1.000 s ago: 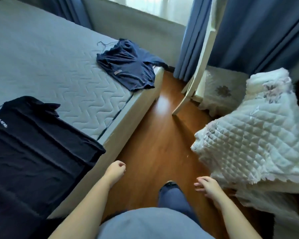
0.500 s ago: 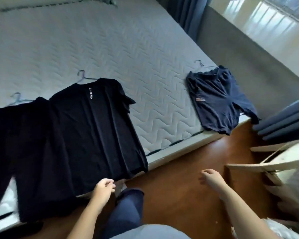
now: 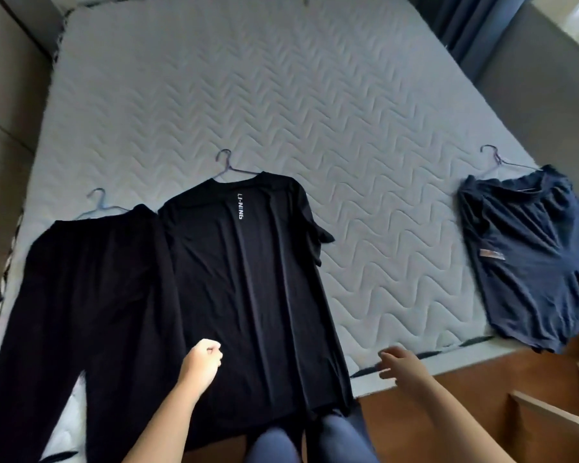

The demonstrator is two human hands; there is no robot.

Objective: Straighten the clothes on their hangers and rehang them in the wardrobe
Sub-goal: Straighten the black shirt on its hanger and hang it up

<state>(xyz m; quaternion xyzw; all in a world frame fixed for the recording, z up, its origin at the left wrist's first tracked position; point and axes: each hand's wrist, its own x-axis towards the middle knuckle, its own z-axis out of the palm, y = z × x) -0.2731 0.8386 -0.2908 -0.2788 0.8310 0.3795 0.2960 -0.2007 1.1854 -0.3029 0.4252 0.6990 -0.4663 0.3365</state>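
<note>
Three garments lie flat on the bed, each on a wire hanger. A black T-shirt (image 3: 248, 282) with white lettering lies in the middle, its hanger hook (image 3: 226, 162) poking out above the collar. Black trousers (image 3: 87, 295) lie to its left. A rumpled navy shirt (image 3: 528, 259) lies at the bed's right edge. My left hand (image 3: 203, 360) hovers as a loose fist over the black T-shirt's lower part, holding nothing. My right hand (image 3: 400, 364) reaches over the mattress edge with fingers apart, empty.
The grey quilted mattress (image 3: 348, 128) fills most of the view. Wooden floor (image 3: 432, 426) shows at the lower right, with a pale wooden frame (image 3: 549, 416) beside it. Blue curtains (image 3: 455, 18) hang at the top right. My knees (image 3: 301, 442) touch the bed's edge.
My view has swung left from the floor and white quilt onto the bed. Both hands have risen over the bed edge, the left now above the black T-shirt.
</note>
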